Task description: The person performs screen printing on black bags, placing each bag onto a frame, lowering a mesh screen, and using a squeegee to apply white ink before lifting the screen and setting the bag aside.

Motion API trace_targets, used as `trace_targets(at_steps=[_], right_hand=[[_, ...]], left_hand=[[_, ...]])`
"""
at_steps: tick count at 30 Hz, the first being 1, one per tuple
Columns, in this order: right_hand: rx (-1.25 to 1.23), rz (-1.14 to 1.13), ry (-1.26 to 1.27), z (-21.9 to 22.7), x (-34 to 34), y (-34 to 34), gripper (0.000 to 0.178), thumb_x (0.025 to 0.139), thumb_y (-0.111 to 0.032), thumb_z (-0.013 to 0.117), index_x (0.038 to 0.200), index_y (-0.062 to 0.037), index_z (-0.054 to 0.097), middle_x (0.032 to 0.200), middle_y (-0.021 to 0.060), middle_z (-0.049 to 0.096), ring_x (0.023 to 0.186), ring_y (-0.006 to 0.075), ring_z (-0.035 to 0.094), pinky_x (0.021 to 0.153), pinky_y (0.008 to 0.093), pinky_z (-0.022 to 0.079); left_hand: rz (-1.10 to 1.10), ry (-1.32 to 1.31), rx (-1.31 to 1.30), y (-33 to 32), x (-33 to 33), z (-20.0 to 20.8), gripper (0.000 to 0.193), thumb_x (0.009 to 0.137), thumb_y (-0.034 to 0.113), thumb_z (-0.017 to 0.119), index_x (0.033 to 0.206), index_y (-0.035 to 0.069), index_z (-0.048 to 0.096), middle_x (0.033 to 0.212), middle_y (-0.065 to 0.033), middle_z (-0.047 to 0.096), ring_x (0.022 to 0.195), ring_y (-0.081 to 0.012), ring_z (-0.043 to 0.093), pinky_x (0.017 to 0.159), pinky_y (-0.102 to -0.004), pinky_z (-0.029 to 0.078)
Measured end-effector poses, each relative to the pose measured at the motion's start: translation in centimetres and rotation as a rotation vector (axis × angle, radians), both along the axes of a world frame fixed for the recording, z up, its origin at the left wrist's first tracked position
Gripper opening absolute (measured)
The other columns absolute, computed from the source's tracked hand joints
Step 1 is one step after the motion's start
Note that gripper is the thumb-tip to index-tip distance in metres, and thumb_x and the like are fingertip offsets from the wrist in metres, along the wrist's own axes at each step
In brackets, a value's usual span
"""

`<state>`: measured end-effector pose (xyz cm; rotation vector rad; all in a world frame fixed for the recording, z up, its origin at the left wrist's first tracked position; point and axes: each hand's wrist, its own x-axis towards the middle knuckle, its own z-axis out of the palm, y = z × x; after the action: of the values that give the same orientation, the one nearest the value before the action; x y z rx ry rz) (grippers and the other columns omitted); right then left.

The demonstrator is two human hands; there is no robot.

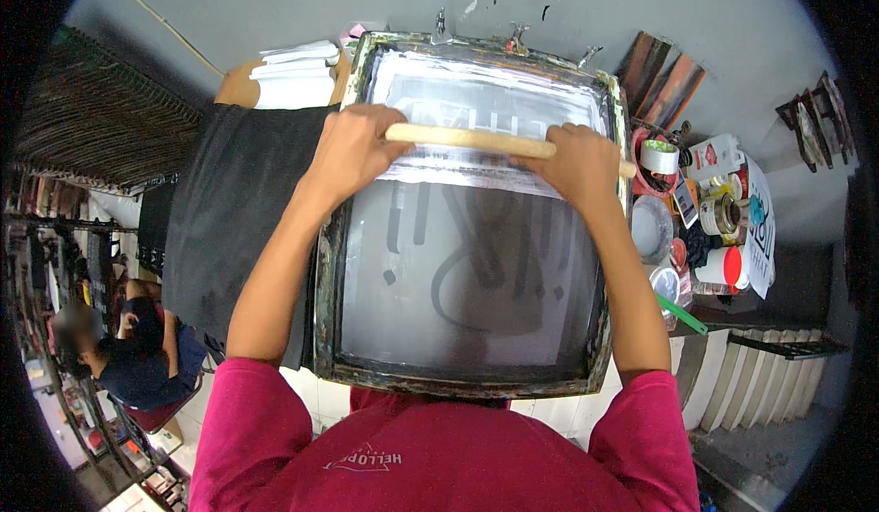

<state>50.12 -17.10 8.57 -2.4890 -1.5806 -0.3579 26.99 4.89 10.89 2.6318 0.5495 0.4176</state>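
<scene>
A screen printing frame [476,386] with a dark, ink-stained rim lies in front of me. Across the upper part of its mesh [366,246] runs a squeegee [467,138] with a pale wooden handle. My left hand [360,144] is closed around the handle's left part, and my right hand [581,166] grips it farther right. White ink [494,70] streaks the mesh beyond the squeegee, with a white band just on the near side. Dark curved shapes of a stencil show on the nearer mesh. The squeegee's blade is mostly hidden under the handle and hands.
Black fabric [243,210] lies left of the frame, with folded white sheets [298,68] behind it. At right stand several tubs and containers, including a white jug [714,157], and a green-handled tool [682,313]. Metal clamps [517,36] line the far edge. Another person [146,361] sits at lower left.
</scene>
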Motion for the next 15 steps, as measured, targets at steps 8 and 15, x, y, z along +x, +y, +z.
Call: trace_targets(at_steps=[8,15], right_hand=[[0.164,0.058,-0.060,-2.2,-3.6,-3.8,0.033,0.061,-0.023,0.085,0.086,-0.0117,0.067,0.082,0.0044,0.063,0.081,0.0278,0.066,0.071,0.0423,0.054],[0.282,0.150,-0.036,-3.2,-4.0,-5.0,0.038,0.063,-0.007,0.076,0.100,-0.0123,0.069,0.100,0.0032,0.071,0.094,0.0278,0.068,0.078,0.0409,0.053]], left_hand=[[-0.016,-0.159,0.135,-3.8,-4.1,-2.4,0.028,0.076,0.014,0.080,0.102,0.006,0.075,0.098,-0.0105,0.075,0.091,-0.0325,0.070,0.083,-0.0416,0.056],[0.155,-0.181,-0.047,-7.2,-10.4,-2.3,0.080,0.084,0.026,0.080,0.152,0.006,0.046,0.157,-0.0175,0.047,0.149,-0.0339,0.040,0.126,-0.0496,0.020]])
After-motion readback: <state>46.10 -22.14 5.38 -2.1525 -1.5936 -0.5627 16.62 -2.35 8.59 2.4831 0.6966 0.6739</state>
